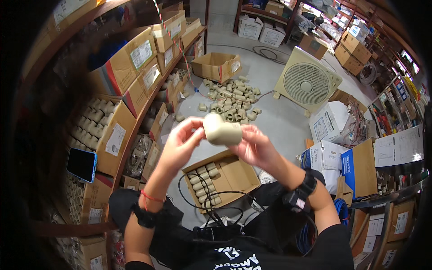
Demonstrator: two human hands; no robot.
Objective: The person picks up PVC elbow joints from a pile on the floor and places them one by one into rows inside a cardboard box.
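A beige plastic pipe elbow (223,131) is held up in front of me between both hands. My left hand (185,135) pinches its left end with thumb and fingers. At the other end, my right hand (258,145) grips the elbow, with some of its fingers hidden behind it. Below the hands, a shallow cardboard box (241,175) sits on the floor by my knees. Rows of similar elbows (203,186) fill its left part, while bare cardboard shows on the right. Farther off lies a loose heap of beige elbows (234,99) on the grey floor.
An open cardboard carton (216,65) stands behind the heap. A box fan (307,82) is at the right. Shelves of fitting cartons (111,141) line the left side, with a phone (81,164) there. Black cables (216,199) loop over the shallow box.
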